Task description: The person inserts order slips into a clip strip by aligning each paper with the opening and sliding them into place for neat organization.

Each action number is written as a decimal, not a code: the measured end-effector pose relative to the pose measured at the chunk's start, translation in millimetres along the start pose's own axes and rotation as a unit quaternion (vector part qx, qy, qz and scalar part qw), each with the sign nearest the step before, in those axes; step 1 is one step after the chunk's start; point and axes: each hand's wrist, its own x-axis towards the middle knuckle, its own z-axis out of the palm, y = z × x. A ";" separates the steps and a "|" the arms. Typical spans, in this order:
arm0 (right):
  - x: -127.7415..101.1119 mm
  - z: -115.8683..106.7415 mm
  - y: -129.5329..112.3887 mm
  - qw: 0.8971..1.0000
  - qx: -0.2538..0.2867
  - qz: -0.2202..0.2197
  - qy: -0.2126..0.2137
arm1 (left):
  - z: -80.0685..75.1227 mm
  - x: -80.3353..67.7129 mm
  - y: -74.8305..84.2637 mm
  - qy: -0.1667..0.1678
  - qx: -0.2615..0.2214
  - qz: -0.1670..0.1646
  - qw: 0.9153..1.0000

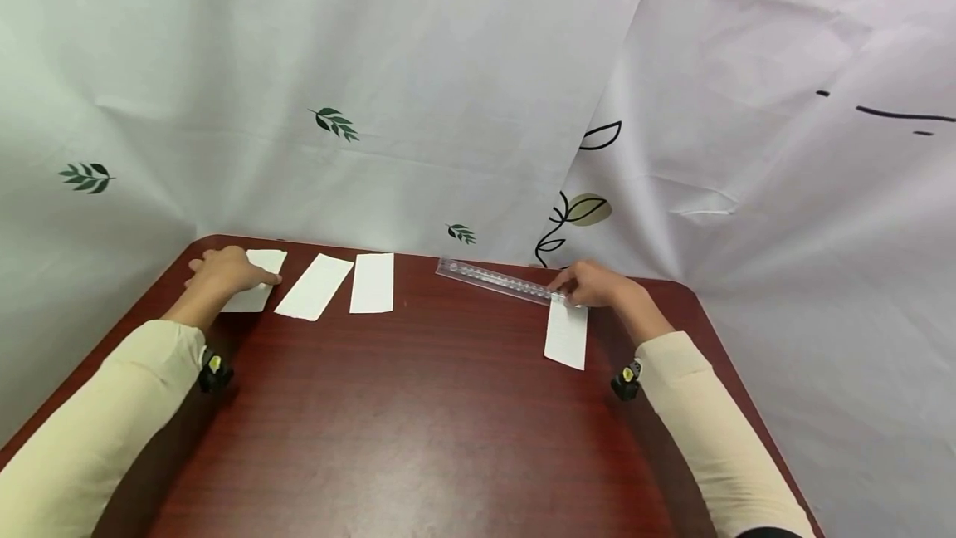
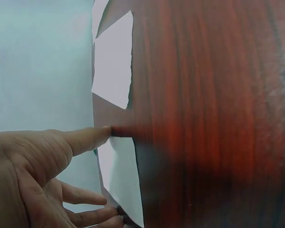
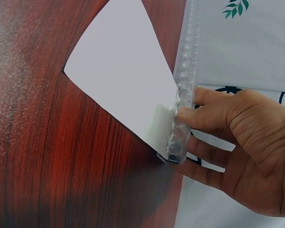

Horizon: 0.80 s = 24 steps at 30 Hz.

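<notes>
My left hand (image 1: 250,275) lies flat with straight fingers on the leftmost white paper strip (image 1: 257,293) at the table's far left corner. In the left wrist view one fingertip of the left hand (image 2: 92,137) presses the top edge of that strip (image 2: 121,175). My right hand (image 1: 573,287) pinches the near end of a clear plastic ruler (image 1: 493,280), which lies slanted along the far edge. In the right wrist view the thumb of the right hand (image 3: 192,118) sits on top of the ruler (image 3: 184,80) and the fingers reach under it. The ruler end overlaps another white strip (image 3: 123,80).
Two more white paper strips (image 1: 314,286) (image 1: 372,282) lie side by side right of the left hand. The dark red wooden table (image 1: 418,422) is backed by hanging white sheets with leaf prints (image 1: 336,123). Small black devices sit on both wrists.
</notes>
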 end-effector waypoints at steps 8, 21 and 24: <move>0.8 0.0 1.6 1.000 0.000 0.009 0.000 | -4.2 6.6 3.5 0.012 0.045 0.008 0.999; 3.2 -0.3 -3.4 0.999 -0.019 0.026 0.002 | -6.9 16.1 -2.6 0.010 0.041 -0.018 0.999; 2.8 -0.1 -2.5 0.999 -0.018 0.029 0.003 | -5.8 17.0 -2.1 0.011 0.037 -0.016 0.999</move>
